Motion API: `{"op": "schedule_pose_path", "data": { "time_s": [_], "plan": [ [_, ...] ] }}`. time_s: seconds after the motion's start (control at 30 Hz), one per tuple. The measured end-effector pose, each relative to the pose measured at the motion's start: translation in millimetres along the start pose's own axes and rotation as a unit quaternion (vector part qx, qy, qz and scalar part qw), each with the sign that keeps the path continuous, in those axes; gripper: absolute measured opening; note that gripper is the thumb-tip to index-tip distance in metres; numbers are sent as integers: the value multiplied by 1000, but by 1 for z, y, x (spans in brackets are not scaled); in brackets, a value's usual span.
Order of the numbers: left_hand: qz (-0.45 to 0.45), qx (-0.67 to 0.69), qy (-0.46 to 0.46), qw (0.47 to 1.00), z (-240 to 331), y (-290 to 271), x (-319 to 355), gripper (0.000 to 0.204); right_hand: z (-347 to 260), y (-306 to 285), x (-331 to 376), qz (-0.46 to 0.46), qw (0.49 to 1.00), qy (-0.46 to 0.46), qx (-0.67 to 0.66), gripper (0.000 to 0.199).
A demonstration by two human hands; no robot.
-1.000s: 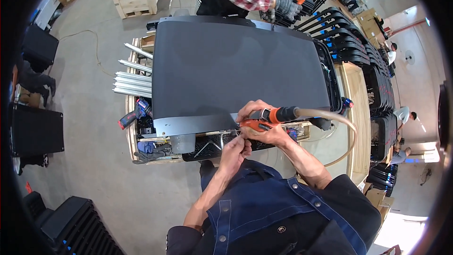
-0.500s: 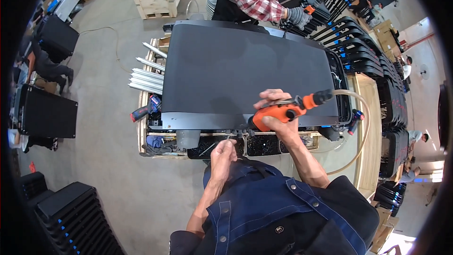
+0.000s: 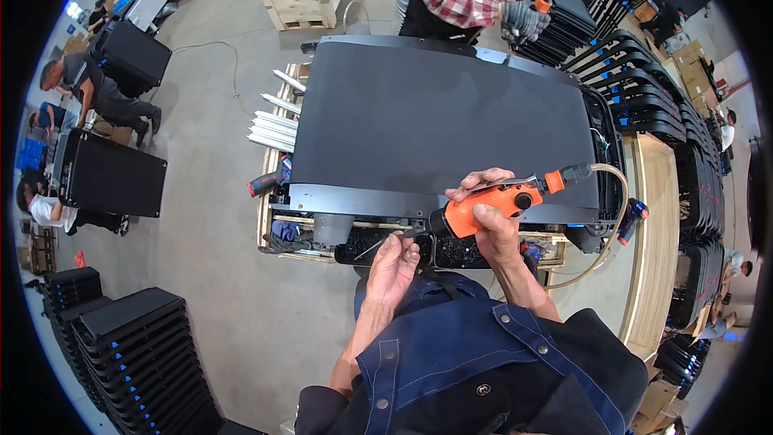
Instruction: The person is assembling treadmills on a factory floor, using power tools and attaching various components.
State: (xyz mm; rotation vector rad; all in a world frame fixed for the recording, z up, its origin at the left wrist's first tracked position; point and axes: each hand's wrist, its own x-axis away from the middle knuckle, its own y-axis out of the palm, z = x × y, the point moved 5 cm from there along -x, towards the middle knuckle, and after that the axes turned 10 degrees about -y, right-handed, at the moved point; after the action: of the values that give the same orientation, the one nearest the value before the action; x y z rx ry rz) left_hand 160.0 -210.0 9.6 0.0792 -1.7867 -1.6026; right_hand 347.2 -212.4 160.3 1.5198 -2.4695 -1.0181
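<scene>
My right hand [image 3: 498,229] is wrapped round an orange air screwdriver [image 3: 481,208], held nearly level over the near edge of a large panel. A clear hose [image 3: 624,193] runs from its right end. The tool's dark nose points left and down at my left hand [image 3: 392,268], which is closed, thumb and fingertips pinched at the tip. Whatever sits between those fingers is too small to make out. The wide dark panel [image 3: 443,121], with grey metal side rails, lies in front of me. Under its near edge are black trays of small screws [image 3: 459,250].
White metal rods [image 3: 274,130] stick out at the panel's left, near a cordless driver [image 3: 270,180]; another cordless driver [image 3: 634,221] lies right. A gloved co-worker [image 3: 459,0] stands across, holding an air tool. Stacked black frames [image 3: 145,338] stand lower left; a wooden crate [image 3: 644,258] is at right.
The screwdriver's nose has come down to my left fingertips, which were apart from it before. My view has swung left, so the scene sits further right. The co-worker's tool now points upward.
</scene>
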Motion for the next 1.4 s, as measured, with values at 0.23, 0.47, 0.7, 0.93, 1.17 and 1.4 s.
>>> {"op": "schedule_pose_path", "data": {
  "time_s": [0.23, 0.47, 0.7, 0.93, 1.17, 1.4],
  "plan": [
    [100, -116, 107, 982, 56, 2, 20, 19, 37, 52, 0, -12, 1000, 3, 2, 47],
    [9, 87, -3, 996, 143, -13, 15, 26, 115, 151, -16, -154, 981, -49, 107, 47],
    [17, 147, -60, 987, 176, -30, 9, 30, 171, 209, -34, -229, 955, -43, 186, 43],
    [-23, 171, -83, 981, 185, -34, 7, 29, 181, 239, -40, -237, 936, 3, 260, 44],
    [-16, 160, -99, 982, 191, -49, 8, 30, 200, 237, -34, -243, 936, -2, 256, 47],
    [42, 59, -145, 987, 160, -78, 39, 35, 213, 242, -39, -284, 925, -1, 251, 34]
  ]
}}
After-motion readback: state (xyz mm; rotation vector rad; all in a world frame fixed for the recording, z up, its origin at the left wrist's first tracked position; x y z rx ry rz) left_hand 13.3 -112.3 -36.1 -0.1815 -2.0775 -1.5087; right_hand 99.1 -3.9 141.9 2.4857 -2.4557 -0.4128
